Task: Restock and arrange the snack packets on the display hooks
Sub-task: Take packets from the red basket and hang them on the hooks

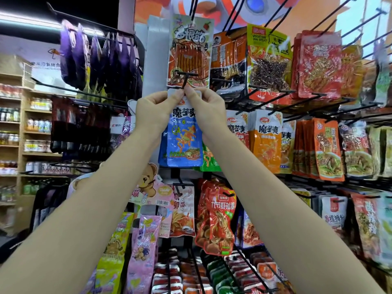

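A blue snack packet (184, 143) with a white top hangs in front of me at the middle of the display. My left hand (153, 112) pinches its top left corner. My right hand (206, 109) pinches the top right corner. Both hold the packet's top edge right at the tip of a black display hook (185, 78). Whether the hook passes through the packet's hole is hidden by my fingers. Behind the hook hangs an orange packet (191, 49) of spicy strips. More blue packets sit behind the held one.
Rows of black hooks hold snack packets all around: orange and red ones (267, 143) to the right, purple bags (101, 58) upper left, bear-print candy packs (146, 240) below left, red shrimp packets (220, 219) below. Wooden shelves with bottles (38, 124) stand at far left.
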`<act>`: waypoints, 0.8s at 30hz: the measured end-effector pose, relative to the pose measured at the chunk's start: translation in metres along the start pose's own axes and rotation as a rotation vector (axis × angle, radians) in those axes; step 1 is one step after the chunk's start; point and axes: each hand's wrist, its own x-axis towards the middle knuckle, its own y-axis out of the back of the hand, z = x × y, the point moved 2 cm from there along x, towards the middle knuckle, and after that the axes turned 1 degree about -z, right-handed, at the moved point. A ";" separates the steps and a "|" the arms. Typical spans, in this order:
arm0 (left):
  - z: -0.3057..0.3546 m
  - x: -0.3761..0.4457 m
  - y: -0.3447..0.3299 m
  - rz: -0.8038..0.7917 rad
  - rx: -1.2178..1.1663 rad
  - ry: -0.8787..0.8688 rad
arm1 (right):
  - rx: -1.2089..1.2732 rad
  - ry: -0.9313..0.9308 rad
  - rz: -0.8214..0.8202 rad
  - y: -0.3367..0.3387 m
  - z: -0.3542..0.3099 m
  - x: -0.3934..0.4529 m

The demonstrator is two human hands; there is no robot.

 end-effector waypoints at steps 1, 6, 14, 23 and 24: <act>0.000 0.000 0.000 0.003 0.000 -0.009 | -0.001 -0.003 0.004 -0.001 0.001 0.000; 0.001 0.002 0.000 0.027 -0.006 -0.020 | -0.012 -0.041 0.015 -0.005 0.001 -0.003; -0.001 -0.001 -0.005 0.105 0.044 -0.053 | -0.087 -0.066 0.084 -0.007 0.001 -0.005; -0.009 -0.019 0.027 -0.038 0.655 -0.517 | -0.684 0.424 -0.070 0.019 0.006 -0.040; -0.012 -0.024 0.031 -0.080 0.820 -0.644 | -0.832 0.529 -0.087 0.023 0.010 -0.044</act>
